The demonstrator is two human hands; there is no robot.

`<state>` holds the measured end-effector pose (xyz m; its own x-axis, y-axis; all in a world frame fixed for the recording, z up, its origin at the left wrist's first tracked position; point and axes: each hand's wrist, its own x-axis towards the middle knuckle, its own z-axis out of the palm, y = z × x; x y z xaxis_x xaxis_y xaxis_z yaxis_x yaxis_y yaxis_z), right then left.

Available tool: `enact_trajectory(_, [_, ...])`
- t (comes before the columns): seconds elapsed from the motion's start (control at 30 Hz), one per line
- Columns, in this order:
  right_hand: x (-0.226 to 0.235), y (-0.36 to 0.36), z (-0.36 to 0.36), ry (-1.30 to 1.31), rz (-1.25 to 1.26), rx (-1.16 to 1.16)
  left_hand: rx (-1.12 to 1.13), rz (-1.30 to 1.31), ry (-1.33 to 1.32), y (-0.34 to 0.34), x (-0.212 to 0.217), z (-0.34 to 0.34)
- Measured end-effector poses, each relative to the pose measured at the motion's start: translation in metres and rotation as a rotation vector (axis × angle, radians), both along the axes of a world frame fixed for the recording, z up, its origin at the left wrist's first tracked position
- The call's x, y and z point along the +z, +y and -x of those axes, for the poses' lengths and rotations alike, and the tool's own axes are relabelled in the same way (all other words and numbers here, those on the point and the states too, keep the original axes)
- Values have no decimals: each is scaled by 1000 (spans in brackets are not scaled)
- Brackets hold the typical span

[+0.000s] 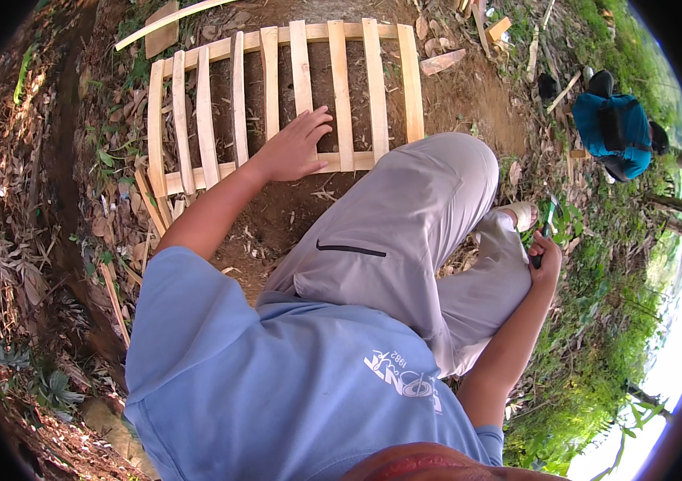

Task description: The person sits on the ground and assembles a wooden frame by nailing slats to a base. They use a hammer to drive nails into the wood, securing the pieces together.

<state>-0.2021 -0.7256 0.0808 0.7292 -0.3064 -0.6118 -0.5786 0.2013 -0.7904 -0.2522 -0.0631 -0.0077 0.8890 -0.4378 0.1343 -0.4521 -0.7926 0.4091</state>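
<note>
A pale wooden slatted frame (301,72) lies on the soil in front of me, its several upright slats crossing two long rails. My left hand (299,147) is open, its fingers spread over the near rail and beside the lower ends of the middle slats. Down at my right side, by my lower leg, my right hand (546,255) is closed around the dark grip of a slim tool (550,215) with a green shaft. The tool points away from me; its far end is too small to make out.
My bent knee (461,160) reaches the frame's near right corner. Loose wood strips (152,204) lie to its left, and a curved strip (172,22) lies beyond it. A person in a teal top (612,128) is at the far right, near green plants (581,337).
</note>
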Motion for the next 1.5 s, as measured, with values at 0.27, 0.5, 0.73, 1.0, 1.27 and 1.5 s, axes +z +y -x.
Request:
enact_trajectory(0.27, [-5, -9, -3, 2, -18, 24, 772, -122, -168, 6, -32, -56])
enact_trajectory(0.5, [-5, 1, -5, 6, 50, 52, 728, -122, -145, 12, -54, -59])
enact_trajectory(0.73, [-9, -12, -3, -6, -17, 49, 725, -185, -134, 11, -58, -62])
enact_trajectory(1.0, [-7, -9, -4, -8, -27, 49, 715, -193, -117, 9, -54, -63])
enact_trajectory(1.27, [-6, -7, -2, -13, -28, 47, 729, -192, -108, 9, -55, -63])
enact_trajectory(1.5, [-3, -4, 1, -13, -11, 27, 732, -217, -93, 8, -55, -64])
